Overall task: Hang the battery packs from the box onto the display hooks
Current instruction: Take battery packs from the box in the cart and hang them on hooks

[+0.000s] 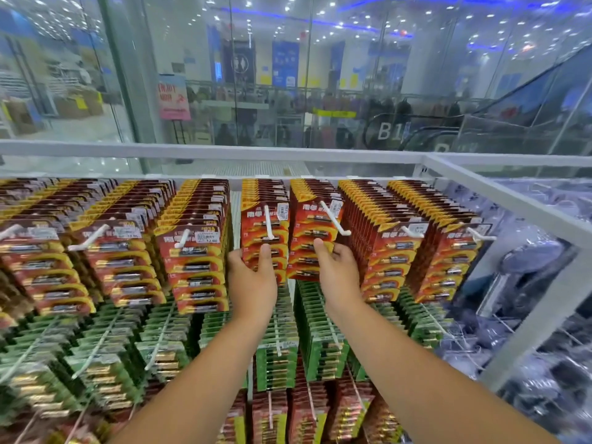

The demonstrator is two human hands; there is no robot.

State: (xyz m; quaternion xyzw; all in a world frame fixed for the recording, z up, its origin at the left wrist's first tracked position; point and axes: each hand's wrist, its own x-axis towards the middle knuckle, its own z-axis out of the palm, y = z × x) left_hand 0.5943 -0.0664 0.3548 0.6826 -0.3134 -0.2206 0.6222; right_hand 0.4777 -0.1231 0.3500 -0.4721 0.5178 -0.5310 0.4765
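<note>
Your two bare forearms reach up from the bottom edge toward the top row of red battery packs (265,238). Your left hand (253,277) holds the lower end of one hanging stack, thumb pressed on its front, below a white display hook (267,223). Your right hand (336,270) grips the bottom of the neighbouring red stack (312,238), thumb on front, under its own hook (334,221). Green packs (278,357) fill the row beneath; more red ones hang lower still. Right of the white frame (512,200), clear-wrapped goods, possibly bagged, look blurred.
</note>
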